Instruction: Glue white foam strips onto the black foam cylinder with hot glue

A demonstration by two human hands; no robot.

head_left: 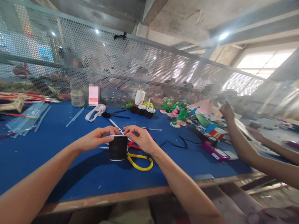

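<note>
Centrally, black cup [118, 148] upright, both hands [98, 138] pinching its rim

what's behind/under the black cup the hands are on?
Yellow-handled scissors lie on the blue table just right of and behind the black cup; their blades are hidden by it. Left hand and right hand pinch its rim, covering the inside.

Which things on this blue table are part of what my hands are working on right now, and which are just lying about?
In hand:
left hand and right hand, fingertips pinching the rim of the black cup

Lying about:
yellow-handled scissors beside the cup
black cable
clear strips
glass jar
foam flower figures
co-worker's arm
</note>
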